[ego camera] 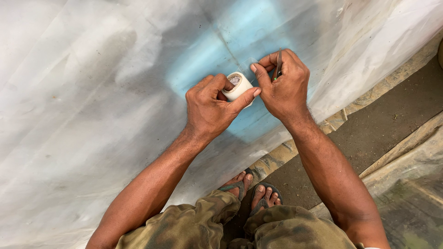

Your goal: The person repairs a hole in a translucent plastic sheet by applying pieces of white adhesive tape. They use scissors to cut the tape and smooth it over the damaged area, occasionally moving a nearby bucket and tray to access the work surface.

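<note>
My left hand (213, 105) grips a small roll of clear tape (238, 85), thumb on its lower side and fingers over its top. My right hand (282, 82) pinches the loose end of the tape just right of the roll and also holds a thin dark stick-like tool (279, 64) upright between its fingers. Both hands work over a large whitish plastic sheet (92, 92), above a pale blue patch (217, 55) that shows through it.
The sheet covers most of the view and ends at a ragged edge (350, 108) on the right. Dark ground (369, 138) lies beyond it, with another plastic sheet (410, 189) at lower right. My sandalled feet (251, 189) and camouflage trousers (230, 228) are at the bottom.
</note>
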